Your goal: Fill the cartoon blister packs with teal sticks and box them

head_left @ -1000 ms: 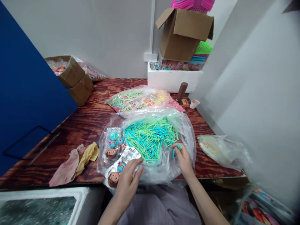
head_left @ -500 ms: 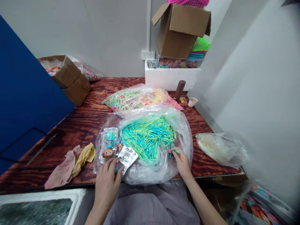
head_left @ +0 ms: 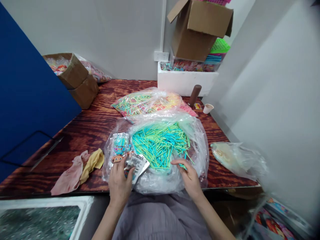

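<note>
The sticks [head_left: 160,143] are lime green and turquoise, the tabletop [head_left: 95,133] red-brown with dark streaks.

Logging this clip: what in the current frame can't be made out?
All in the head view:
- How many sticks the right hand holds: its fingers cover them.
- Lower end of the silver packet: behind the left hand; its print is too small.
- Full extent of the foam box, lower left: cut off by picture edges.
- Inside the upper cardboard box: hidden by its walls and flap.

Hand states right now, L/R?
Left hand: on a silver pouch; can't tell if gripping.
Right hand: closed, holding green-blue sticks.
</note>
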